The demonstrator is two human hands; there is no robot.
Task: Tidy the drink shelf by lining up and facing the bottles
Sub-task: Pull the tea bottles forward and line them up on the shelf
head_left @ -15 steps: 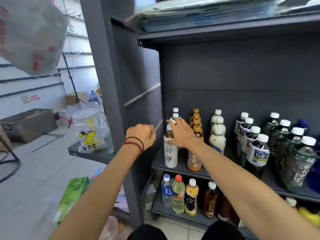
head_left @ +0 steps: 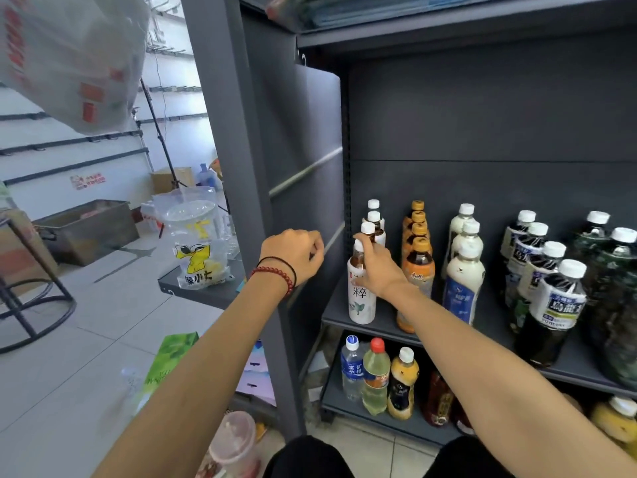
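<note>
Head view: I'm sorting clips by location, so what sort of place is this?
Likely a small shop: grey metal shelving holds rows of bottled drinks grouped by kind, and display rails line the wall behind.

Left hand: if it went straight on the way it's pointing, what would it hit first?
Probably the shelf unit's grey side panel, just ahead of the knuckles of the left hand; depth is unclear.
</note>
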